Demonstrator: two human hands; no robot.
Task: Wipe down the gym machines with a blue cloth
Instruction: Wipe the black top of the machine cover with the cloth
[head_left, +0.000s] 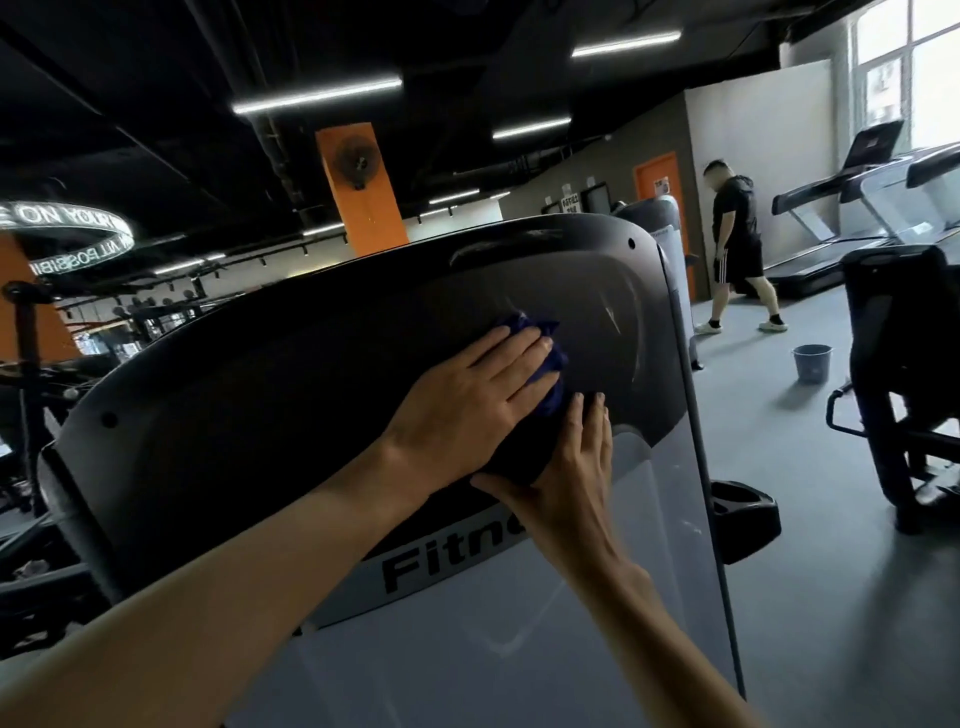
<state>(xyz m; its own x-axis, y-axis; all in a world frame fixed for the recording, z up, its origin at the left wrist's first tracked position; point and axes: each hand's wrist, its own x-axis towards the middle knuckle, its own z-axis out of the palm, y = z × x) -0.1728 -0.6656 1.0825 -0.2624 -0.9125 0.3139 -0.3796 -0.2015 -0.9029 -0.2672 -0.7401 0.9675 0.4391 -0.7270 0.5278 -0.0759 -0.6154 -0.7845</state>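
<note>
A gym machine's shroud (270, 395) fills the middle of the view, black on top and pale grey below, with "Fitn" lettering showing. My left hand (467, 400) lies flat on the black part and presses a crumpled blue cloth (550, 358) against it; the cloth sticks out past the fingertips. My right hand (571, 467) rests flat on the shroud just below and to the right, fingers apart, nothing in it, its fingertips close to the cloth.
A blue bucket (811, 362) stands on the grey floor to the right. A person in black (737, 244) walks beyond it near an orange door. Treadmills (857, 208) line the far right wall, and a black machine (898, 364) stands close on the right. More equipment is on the left.
</note>
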